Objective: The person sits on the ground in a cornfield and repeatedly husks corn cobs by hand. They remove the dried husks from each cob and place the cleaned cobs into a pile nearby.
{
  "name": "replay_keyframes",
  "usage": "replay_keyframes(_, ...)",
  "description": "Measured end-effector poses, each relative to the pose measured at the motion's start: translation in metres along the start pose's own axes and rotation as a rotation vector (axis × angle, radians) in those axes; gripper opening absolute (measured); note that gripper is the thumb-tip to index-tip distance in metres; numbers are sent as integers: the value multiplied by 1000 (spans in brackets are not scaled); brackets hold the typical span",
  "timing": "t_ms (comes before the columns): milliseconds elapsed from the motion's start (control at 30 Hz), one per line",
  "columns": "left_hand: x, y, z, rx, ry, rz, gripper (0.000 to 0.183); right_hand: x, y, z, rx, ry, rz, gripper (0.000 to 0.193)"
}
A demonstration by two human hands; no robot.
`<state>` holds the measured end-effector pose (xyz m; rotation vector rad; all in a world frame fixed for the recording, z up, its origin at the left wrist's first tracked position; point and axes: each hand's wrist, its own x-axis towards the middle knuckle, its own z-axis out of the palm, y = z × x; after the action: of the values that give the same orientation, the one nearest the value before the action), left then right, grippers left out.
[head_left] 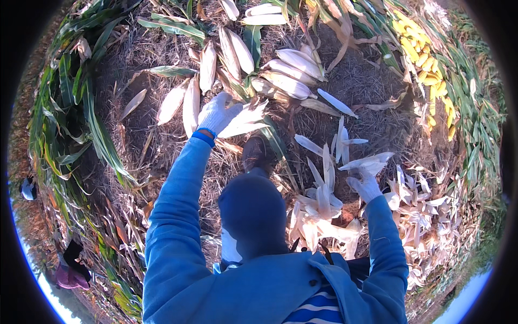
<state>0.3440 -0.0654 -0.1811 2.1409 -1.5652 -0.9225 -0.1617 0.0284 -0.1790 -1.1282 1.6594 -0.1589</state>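
Note:
My left hand [216, 114], in a white glove with a blue cuff, is closed on a pale dry corn husk [245, 121] that fans out to its right. Whether an ear is inside the husk is hidden. Just beyond this hand lie several unpeeled ears of corn [294, 66] in whitish husks, some pointing toward me. Off to the right, my right hand [365, 186], also gloved in white, has its fingers bent against a loose husk leaf [369, 162]. Beneath and beside it are peeled husks [325, 186] standing up from the ground.
Bare yellow cobs [421, 48] form a heap at the far right. A pile of stripped husks [426, 221] spreads at the near right. Green and dry cornstalks [70, 108] line the left side. My shoe [257, 154] rests on straw-covered soil between my hands.

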Motion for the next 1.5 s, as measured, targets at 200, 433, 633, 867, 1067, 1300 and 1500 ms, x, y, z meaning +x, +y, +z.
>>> replay_keyframes(200,43,-125,118,479,-200,-82,101,-33,60,77,-121,-238,151,53)
replay_keyframes(433,65,-117,155,581,-239,-85,85,-56,49,100,-100,-266,192,55)
replay_keyframes(633,39,-59,114,-118,-363,59,96,-29,-28,90,-105,29,-112,66)
replay_keyframes(867,-30,143,26,-712,-740,299,80,-71,-187,26,223,410,-659,61)
replay_keyframes(1067,-114,235,4,-607,-879,399,84,-142,-205,-23,211,587,-793,34)
replay_keyframes(1300,-185,266,33,-1025,-985,296,83,-154,-167,-14,844,638,-725,15)
replay_keyframes(1500,-185,269,75,-1361,-719,228,67,-140,-160,2,1208,624,-777,14)
